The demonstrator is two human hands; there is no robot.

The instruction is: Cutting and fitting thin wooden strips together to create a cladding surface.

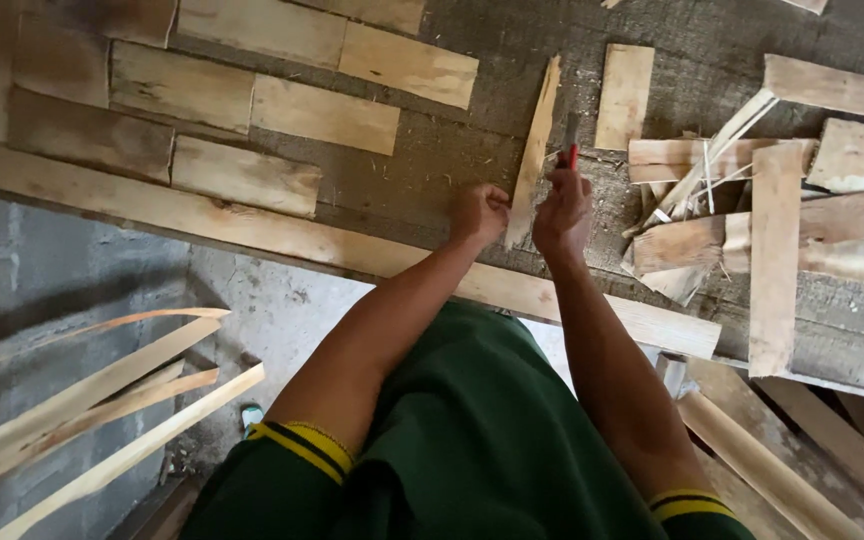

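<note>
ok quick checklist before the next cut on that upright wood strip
1. Strip steadied: the left hand grips the lower end of the thin wood strip, which stands on edge on the workbench. Ok.
2. Tool in hand: the right hand is closed on a red-handled tool. Ok.
3. Blade contact with the strip: too small to see. Cannot tell.
4. Left fingers away from the blade: the hands sit close together beside the strip. Cannot tell.
5. Space on the right: a pile of offcuts lies close to the right hand. Not ok.
6. Space on the left: the flat boards lie apart from the strip. Ok.
</note>
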